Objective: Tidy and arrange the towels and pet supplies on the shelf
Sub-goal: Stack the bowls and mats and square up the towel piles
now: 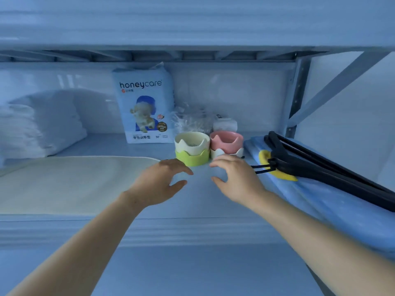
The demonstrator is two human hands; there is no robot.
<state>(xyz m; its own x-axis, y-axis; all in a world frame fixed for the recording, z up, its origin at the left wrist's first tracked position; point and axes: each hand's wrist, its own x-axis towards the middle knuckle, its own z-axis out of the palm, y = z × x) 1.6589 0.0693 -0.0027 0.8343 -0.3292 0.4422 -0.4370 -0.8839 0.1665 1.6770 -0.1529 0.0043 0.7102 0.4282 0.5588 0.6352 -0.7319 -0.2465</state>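
Two stacks of pet bowls stand mid-shelf: a cream bowl on a green one (192,149) and a pink bowl on a white one (226,143). My left hand (162,182) hovers just in front of the green bowl, fingers loosely spread, holding nothing. My right hand (233,180) hovers in front of the pink stack, also empty, its fingers relaxed. Behind the bowls a honeycare pet pad pack (145,105) stands upright. White folded towels (32,127) are stacked at the far left. A cream mat (70,182) lies flat at the front left.
A crinkled clear plastic bag (192,120) and a small white roll (225,124) lie behind the bowls. At the right, black hangers (316,165) rest on a blue pad (320,208) with a yellow patch. A metal upright (297,97) and the shelf above bound the space.
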